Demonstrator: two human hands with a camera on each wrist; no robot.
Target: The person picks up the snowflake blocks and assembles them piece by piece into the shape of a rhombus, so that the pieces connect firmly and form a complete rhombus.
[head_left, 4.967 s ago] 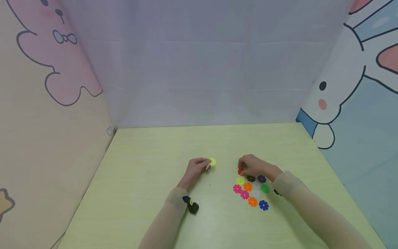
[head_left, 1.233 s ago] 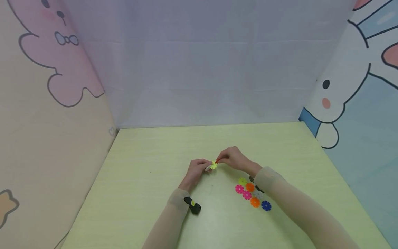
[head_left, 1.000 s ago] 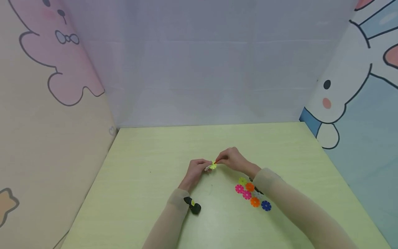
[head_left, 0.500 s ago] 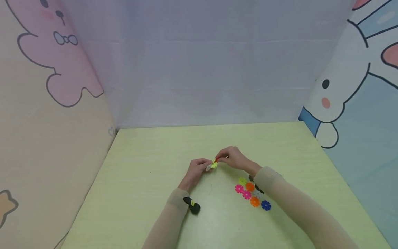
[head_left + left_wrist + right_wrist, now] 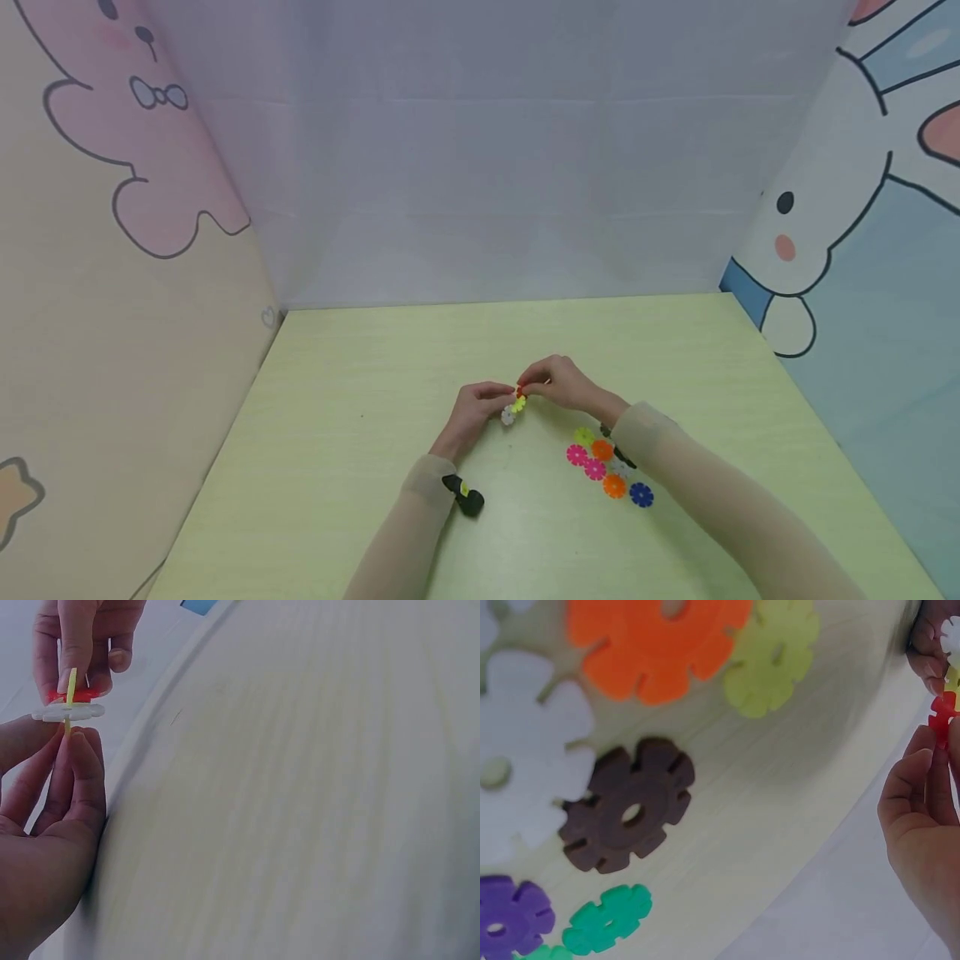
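In the head view, my left hand (image 5: 474, 410) pinches the yellow interlocking disc (image 5: 518, 405), a flower-shaped plastic piece with a notched rim. A white disc (image 5: 508, 415) is slotted crosswise into it, as the left wrist view shows. My right hand (image 5: 564, 385) pinches a red disc (image 5: 943, 714) between thumb and fingertips, up against the yellow disc's edge. White, yellow and red stand in a row in the right wrist view. Both hands meet just above the table, fingertips close together.
Loose discs lie near my right forearm: pink (image 5: 577, 455), orange (image 5: 614, 486), dark blue (image 5: 641, 495), yellow-green (image 5: 772, 656), brown (image 5: 630, 806), purple (image 5: 510, 919) and green (image 5: 609, 919). My right sleeve hides part of them in the head view. A pale curtain (image 5: 480, 167) hangs behind the table (image 5: 360, 500).
My right hand has brought the red disc from the loose pieces to the yellow one. In the last half second, the joined white and yellow discs have turned, white now hanging lower.
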